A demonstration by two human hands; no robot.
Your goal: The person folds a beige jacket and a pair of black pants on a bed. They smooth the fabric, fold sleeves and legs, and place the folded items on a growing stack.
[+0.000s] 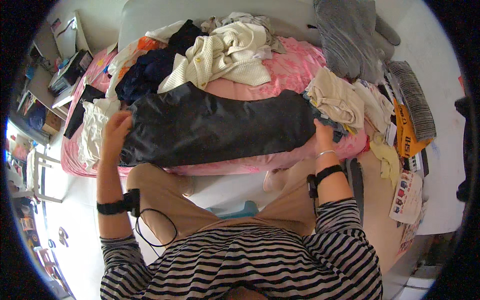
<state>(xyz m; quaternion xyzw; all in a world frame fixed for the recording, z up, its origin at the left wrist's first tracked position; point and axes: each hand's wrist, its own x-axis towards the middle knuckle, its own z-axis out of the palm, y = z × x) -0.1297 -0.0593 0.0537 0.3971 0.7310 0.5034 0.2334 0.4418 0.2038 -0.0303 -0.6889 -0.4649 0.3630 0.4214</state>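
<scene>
A long, dark, slightly shiny black garment (220, 130) lies stretched sideways in front of me, over a pink patterned cover. Its cut looks like trousers folded lengthwise, though I cannot be sure. At its left end, my left hand (117, 131) has its fingers closed on the edge. My right hand (324, 132) pinches the opposite end, with the fingertips partly hidden. White crumpled clothing (96, 127) sits just left of my left hand. Beyond my right hand is a stack of folded clothes with a beige piece (337, 97) on top.
Behind the garment lie a cream knit top (220, 55) and a navy garment (150, 75) in a loose heap. The pink cover (295, 60) shows between piles. A grey cushion (347, 37) and a striped cushion (412, 100) are at right; shelves (45, 95) stand at left.
</scene>
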